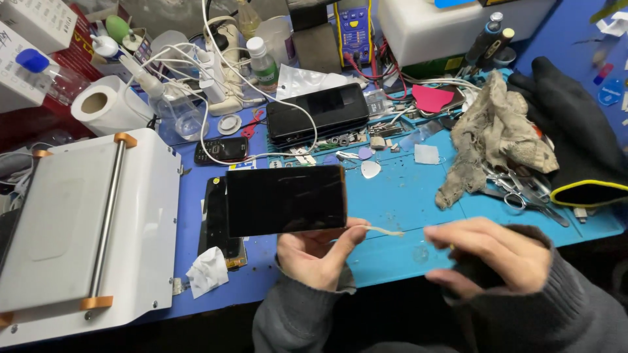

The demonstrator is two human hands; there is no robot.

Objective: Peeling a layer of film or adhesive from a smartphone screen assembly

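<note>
My left hand [314, 255] grips the near right corner of a black phone [286, 199], held flat above the blue mat's [405, 196] left edge. A pale strip [383, 230] runs right from my thumb. My right hand [487, 255], blurred, is half curled just right of the strip's end; I cannot tell if it pinches it. Scissors [523, 193] and a rag [497, 134] lie farther right.
</note>
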